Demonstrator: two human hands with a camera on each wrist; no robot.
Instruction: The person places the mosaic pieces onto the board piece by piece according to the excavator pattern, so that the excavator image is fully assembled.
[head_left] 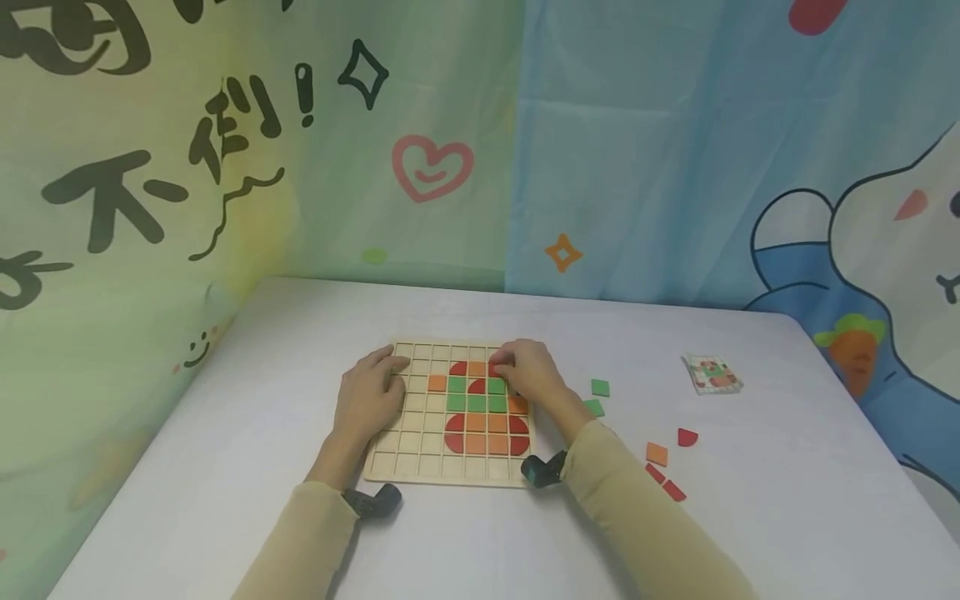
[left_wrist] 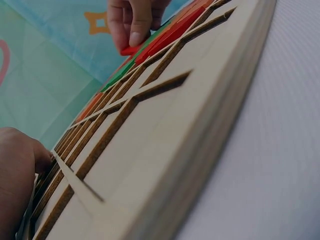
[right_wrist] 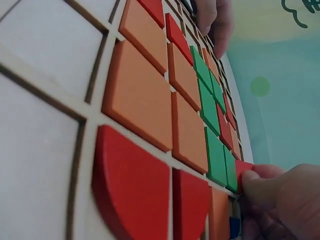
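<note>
A wooden grid board (head_left: pixel 420 468) lies on the white table. It carries a pattern of red, orange and green tiles (head_left: pixel 477 408) in its right half. My left hand (head_left: pixel 378 385) rests flat on the board's left side, fingers straight, and shows at the far end of the board (right_wrist: pixel 215 20) in the right wrist view. My right hand (head_left: pixel 504 361) is at the top right of the pattern, its fingertips (left_wrist: pixel 135 37) pinching a red tile (right_wrist: pixel 243 169) at a cell beside the green tiles. The red tile (left_wrist: pixel 127 50) sits slightly raised at the board's surface.
Loose tiles lie on the table right of the board: two green (head_left: pixel 600 387), an orange (head_left: pixel 657 453), a red quarter-round (head_left: pixel 687 436) and red pieces (head_left: pixel 666 483). A small card stack (head_left: pixel 712 373) sits farther right. Printed cloth hangs behind the table.
</note>
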